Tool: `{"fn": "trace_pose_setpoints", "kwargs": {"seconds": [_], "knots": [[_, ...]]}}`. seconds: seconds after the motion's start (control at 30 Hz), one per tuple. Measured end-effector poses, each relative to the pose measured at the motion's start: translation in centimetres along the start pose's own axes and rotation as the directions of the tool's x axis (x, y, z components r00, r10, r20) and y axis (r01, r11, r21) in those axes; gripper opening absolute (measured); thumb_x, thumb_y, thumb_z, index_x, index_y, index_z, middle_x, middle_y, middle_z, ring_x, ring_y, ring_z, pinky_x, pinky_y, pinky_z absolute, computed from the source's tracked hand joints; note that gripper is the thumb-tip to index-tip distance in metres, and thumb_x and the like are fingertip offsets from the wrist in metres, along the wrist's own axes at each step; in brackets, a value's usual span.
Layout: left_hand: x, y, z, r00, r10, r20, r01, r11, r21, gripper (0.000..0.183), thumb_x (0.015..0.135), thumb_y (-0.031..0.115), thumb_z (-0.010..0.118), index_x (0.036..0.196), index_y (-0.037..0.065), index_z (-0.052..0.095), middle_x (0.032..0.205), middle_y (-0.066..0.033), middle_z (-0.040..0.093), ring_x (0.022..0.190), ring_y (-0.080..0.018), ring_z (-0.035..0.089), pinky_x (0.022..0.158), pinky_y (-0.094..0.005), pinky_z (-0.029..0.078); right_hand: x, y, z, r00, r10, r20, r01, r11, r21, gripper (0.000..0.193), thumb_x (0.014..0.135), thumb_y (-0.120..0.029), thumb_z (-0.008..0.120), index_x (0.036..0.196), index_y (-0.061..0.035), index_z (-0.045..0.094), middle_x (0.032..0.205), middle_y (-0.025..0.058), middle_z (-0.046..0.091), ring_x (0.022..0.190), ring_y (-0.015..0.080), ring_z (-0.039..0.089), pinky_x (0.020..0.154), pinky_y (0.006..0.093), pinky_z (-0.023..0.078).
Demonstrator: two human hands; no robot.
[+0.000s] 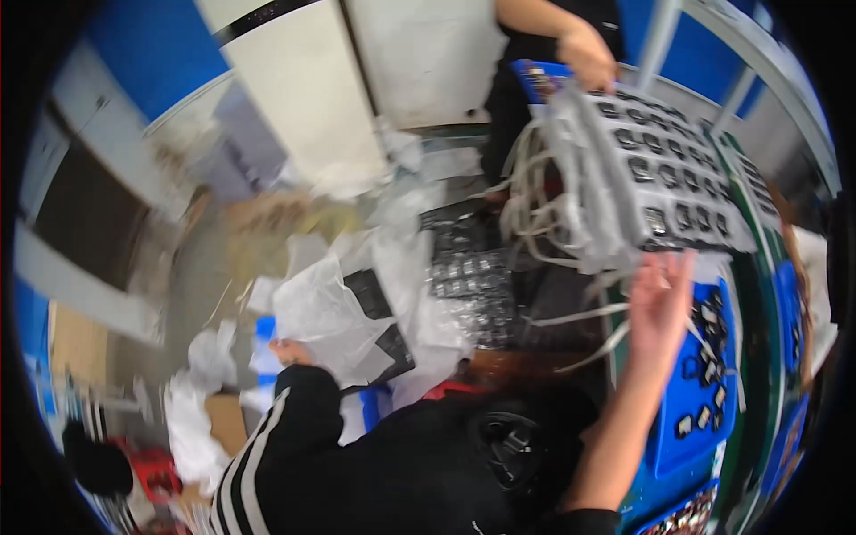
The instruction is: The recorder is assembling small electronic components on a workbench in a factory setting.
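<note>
At the left, my left hand (290, 352) pinches the edge of a thin white sheet (325, 308), which hangs over black plastic trays (397, 348). To the right, my right hand (662, 299) is raised with its fingers stretched out at the near edge of a tray stack (673, 169). Rows of small black parts fill the top tray, and pale sheets show along the stack's side. White straps (535, 205) dangle from its left side. Another person's hand (588, 58) rests on the far edge of this stack. The picture is somewhat blurred there.
On the green bench at right lies a blue tray (664, 437) with loose small black parts. Below it sits a bin of small mixed pieces (687, 517). Empty clear-and-black trays (473, 276) and crumpled white wrapping (201, 419) cover the floor. A white cabinet (299, 89) stands behind.
</note>
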State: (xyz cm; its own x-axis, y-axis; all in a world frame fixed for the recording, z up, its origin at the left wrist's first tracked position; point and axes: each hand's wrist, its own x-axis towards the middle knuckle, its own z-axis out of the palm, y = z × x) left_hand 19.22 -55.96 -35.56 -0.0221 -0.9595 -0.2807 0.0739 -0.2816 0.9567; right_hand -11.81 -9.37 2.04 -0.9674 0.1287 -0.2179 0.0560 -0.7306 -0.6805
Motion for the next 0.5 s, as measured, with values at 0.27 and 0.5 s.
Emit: {"fn": "trace_pose_setpoints", "kwargs": {"seconds": [0.27,0.5], "knots": [[2.2,-0.8,-8.7,0.927,0.353,-0.125,-0.110,0.576,0.810,0.043,0.087,0.024,0.058,0.122,0.000,0.056,0.116,-0.0217,0.060,0.108,-0.0390,0.058,0.091,-0.0481,0.046,4.3,0.5,0.5,0.999,-0.039,-0.029,0.028,0.954,-0.297,0.039,0.082,-0.041,0.077,0.070,-0.0185,0.047,0.053,-0.0080,0.038,0.044,0.0061,0.037,0.043,0.0217,0.032],[4.5,2.9,2.6,0.612,0.752,0.245,-0.587,0.224,0.778,0.040,0.085,0.013,0.062,0.122,-0.001,0.055,0.118,-0.0226,0.060,0.107,-0.0359,0.057,0.092,-0.0420,0.045,3.7,-1.8,0.8,0.971,-0.239,-0.014,0.213,0.889,-0.406,0.011,0.090,-0.022,0.062,0.083,-0.0134,0.060,0.078,-0.0042,0.059,0.069,0.0081,0.053,0.063,0.0268,0.046]]}}
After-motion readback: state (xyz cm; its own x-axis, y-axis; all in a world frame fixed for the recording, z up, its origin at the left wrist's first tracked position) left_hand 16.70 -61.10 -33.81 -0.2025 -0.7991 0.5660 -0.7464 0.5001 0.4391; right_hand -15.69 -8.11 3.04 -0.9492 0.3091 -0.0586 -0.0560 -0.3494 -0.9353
